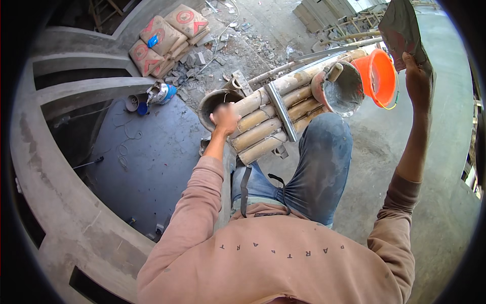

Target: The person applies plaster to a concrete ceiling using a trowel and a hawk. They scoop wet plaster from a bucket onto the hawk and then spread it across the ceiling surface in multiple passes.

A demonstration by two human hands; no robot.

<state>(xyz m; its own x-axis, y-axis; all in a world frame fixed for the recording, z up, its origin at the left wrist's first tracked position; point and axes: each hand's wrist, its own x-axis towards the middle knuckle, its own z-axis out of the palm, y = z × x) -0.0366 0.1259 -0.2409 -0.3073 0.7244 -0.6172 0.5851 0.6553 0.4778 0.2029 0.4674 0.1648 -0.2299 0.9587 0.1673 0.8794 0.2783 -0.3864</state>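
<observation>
Left hand (226, 119): at bamboo platform's (258, 117) left end, grip unclear | Right hand (417, 83): clutching folded grey sheet (403, 31), right of platform

Site: building under construction, unfinished interior. Evidence: bare grey concrete ledges (28, 126) and unfinished floor (377, 177); tan sacks (161, 39) piled beside broken rubble (248, 53); stacked grey blocks (306, 21) at the far side; bamboo poles (260, 120) laid side by side as a rough platform; a bucket (349, 92) crusted grey inside, an orange bucket (375, 76) next to it.
</observation>
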